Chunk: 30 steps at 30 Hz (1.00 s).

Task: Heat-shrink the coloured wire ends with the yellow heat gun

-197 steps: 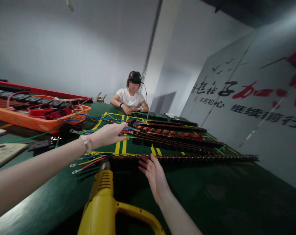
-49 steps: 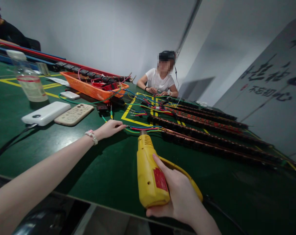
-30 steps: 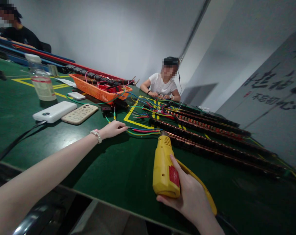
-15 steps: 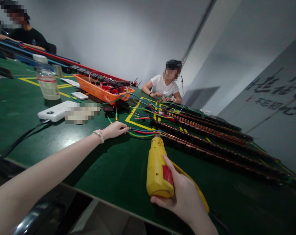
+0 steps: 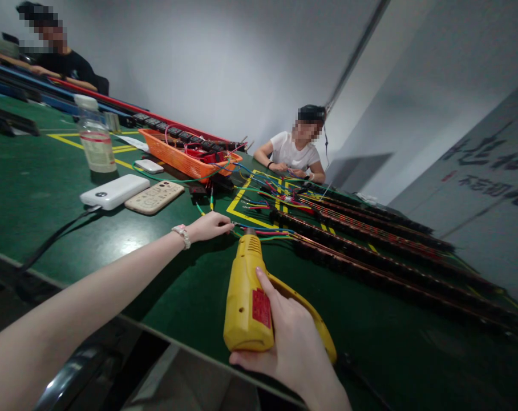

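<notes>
My right hand (image 5: 291, 334) is wrapped round a yellow heat gun (image 5: 247, 302) with a red label. The gun's metal nozzle points away from me, at the blue, red and green wires (image 5: 270, 232) close to their left ends. Those wires run right into a long black strip (image 5: 357, 262) with copper-coloured bars. My left hand (image 5: 210, 226), with a bracelet at the wrist, pinches the left ends of the wires. The tips inside the pinch are hidden by the fingers.
An orange basket (image 5: 179, 160) of parts stands behind my left hand. A phone (image 5: 154, 197), a white power bank (image 5: 113, 192) and a bottle (image 5: 97, 142) lie or stand at left. More strips extend right. Two people sit beyond the green table (image 5: 165, 308).
The heat gun in my right hand has moved left along the wires, nearer to my left hand. My left hand keeps its pinch. The whole view has shifted slightly.
</notes>
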{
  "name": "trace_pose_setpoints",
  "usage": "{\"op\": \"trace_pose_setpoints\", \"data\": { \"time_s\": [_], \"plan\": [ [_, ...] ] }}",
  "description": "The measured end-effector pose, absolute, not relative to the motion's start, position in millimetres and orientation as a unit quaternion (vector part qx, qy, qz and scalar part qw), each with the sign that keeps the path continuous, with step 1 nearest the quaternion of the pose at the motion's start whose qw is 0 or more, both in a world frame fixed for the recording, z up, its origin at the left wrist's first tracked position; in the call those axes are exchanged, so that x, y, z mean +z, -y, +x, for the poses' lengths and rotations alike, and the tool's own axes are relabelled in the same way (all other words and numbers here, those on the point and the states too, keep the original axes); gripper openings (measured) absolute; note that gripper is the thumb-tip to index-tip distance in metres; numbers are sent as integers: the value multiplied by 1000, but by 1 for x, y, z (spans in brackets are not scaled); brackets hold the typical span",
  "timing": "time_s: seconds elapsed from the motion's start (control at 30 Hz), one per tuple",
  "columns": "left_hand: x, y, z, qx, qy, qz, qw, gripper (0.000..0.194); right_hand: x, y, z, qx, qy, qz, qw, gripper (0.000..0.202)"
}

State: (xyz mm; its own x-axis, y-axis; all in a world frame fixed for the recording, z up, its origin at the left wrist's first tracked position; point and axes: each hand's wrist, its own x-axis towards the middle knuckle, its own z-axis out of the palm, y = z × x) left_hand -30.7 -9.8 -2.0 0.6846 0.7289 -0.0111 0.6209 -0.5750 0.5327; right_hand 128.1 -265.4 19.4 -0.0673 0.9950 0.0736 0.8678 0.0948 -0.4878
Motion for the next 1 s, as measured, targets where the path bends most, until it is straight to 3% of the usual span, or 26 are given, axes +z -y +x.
{"op": "trace_pose_setpoints", "data": {
  "time_s": [0.43, 1.0],
  "plan": [
    [-11, -1, -30, 149, -390, 878, 236, 57, 22, 251, 89, 186, 703, -658, 195, 123],
    [-10, 3, -31, 127, -383, 881, 247, 59, 21, 268, 124, 215, 692, -657, 209, 126]
  ]
}}
